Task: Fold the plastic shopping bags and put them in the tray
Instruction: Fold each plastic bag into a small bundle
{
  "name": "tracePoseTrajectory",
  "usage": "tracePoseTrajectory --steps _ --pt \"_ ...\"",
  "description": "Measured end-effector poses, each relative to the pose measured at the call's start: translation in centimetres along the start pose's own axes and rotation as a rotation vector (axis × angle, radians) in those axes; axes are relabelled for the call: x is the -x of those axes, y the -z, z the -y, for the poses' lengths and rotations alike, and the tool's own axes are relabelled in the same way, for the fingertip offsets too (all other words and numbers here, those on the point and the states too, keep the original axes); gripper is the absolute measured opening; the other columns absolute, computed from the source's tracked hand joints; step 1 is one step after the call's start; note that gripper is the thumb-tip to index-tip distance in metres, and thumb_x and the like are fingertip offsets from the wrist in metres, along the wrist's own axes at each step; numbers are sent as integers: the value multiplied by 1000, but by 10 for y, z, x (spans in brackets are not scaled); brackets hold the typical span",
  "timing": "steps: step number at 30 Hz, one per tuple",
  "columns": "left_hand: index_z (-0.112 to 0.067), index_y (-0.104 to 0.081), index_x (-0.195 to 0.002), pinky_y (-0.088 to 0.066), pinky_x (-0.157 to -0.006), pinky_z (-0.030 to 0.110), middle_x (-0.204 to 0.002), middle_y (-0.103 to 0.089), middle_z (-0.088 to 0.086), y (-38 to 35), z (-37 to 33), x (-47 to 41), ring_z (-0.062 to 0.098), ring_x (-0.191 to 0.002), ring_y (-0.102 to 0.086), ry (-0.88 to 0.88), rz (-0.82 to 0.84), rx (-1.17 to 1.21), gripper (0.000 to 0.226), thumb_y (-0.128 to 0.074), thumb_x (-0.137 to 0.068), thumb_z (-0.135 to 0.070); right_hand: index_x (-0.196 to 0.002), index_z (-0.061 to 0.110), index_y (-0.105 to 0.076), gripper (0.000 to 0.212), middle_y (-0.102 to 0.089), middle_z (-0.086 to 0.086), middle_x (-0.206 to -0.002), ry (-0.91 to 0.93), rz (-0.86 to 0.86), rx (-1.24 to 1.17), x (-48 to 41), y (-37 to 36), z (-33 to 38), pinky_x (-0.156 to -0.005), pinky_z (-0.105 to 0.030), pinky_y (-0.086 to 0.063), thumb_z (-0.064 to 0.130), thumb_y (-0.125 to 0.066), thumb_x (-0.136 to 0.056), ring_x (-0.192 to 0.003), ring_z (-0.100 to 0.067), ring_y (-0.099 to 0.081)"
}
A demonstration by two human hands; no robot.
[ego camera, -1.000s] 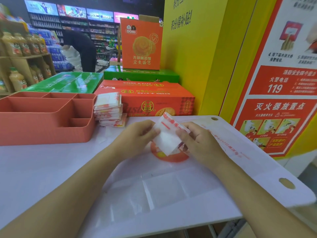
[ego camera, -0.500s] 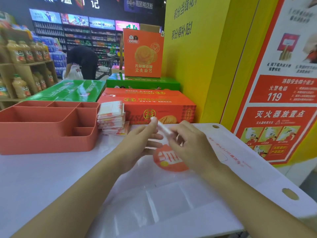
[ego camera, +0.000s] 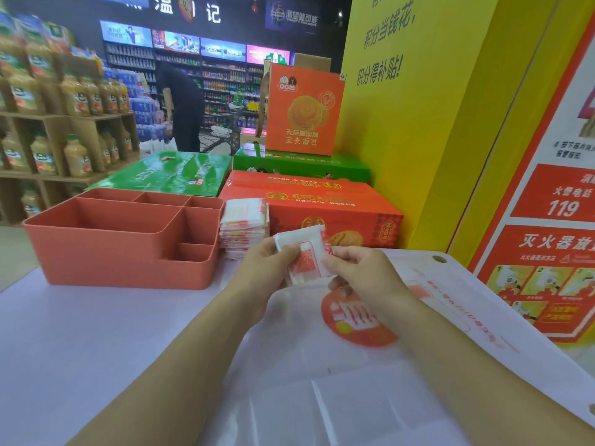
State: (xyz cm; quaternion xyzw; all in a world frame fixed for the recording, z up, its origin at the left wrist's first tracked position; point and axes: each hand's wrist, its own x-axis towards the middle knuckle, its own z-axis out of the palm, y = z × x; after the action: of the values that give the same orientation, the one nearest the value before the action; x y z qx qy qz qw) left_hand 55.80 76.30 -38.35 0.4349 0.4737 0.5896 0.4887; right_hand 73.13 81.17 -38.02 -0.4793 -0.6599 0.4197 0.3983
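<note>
A small folded white-and-red plastic bag (ego camera: 306, 257) is held above the table between both hands. My left hand (ego camera: 260, 272) pinches its left edge and my right hand (ego camera: 363, 278) pinches its right edge. Beneath them a larger unfolded bag (ego camera: 354, 365) with a round red logo lies flat on the white table. A stack of folded bags (ego camera: 244, 228) stands just right of the salmon-coloured compartment tray (ego camera: 122, 252), outside it. The tray's compartments look empty.
Red (ego camera: 322, 204) and green (ego camera: 167, 173) cartons lie behind the table, with an upright orange box (ego camera: 304, 111) on top. A yellow wall (ego camera: 418, 123) and red poster (ego camera: 547, 236) close off the right. A person (ego camera: 183, 107) bends at shelves far back.
The folded bag has been lifted higher and turned flat towards me, both hands rising with it. The view has tilted upward, so the tray and stack sit lower in frame.
</note>
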Motion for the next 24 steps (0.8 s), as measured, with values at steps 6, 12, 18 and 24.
tracePoseTrajectory --steps 6,12,18,24 --pt "-17 -47 -130 -46 -96 42 -128 -58 6 6 13 -3 28 -117 -53 -83 -145 -1088 56 -58 -91 -56 -93 10 -74 14 -70 -2 -73 -112 -133 -104 -38 -5 -3 -51 -27 -46 23 -78 -89 -57 -11 -60" --pt "-23 -50 -134 -27 -98 48 -144 -42 3 -11 26 10 32 -130 -33 -116 146 -1643 65 -36 -93 -71 -76 10 -72 16 -63 -4 -63 -124 -231 45 -76 -25 -11 -55 -28 -41 20 -81 -85 -55 -16 -54" --pt "-23 -52 -130 -27 -94 48 -141 -45 0 -9 30 9 31 -126 -35 -148 165 -1646 60 -31 -96 -67 -76 8 -75 21 -60 0 -66 -118 -197 437 -96 -47 -17 -70 -37 -53 27 -74 -84 -75 -31 -67" --pt "-21 -51 -129 -27 -94 48 -139 -45 2 -10 29 10 32 -124 -35 -140 173 -1654 59 -30 -97 -66 -79 20 -57 35 -55 0 -74 -72 -220 734 -98 -55 -26 -59 -30 -39 52 -71 -80 -75 -29 -55"
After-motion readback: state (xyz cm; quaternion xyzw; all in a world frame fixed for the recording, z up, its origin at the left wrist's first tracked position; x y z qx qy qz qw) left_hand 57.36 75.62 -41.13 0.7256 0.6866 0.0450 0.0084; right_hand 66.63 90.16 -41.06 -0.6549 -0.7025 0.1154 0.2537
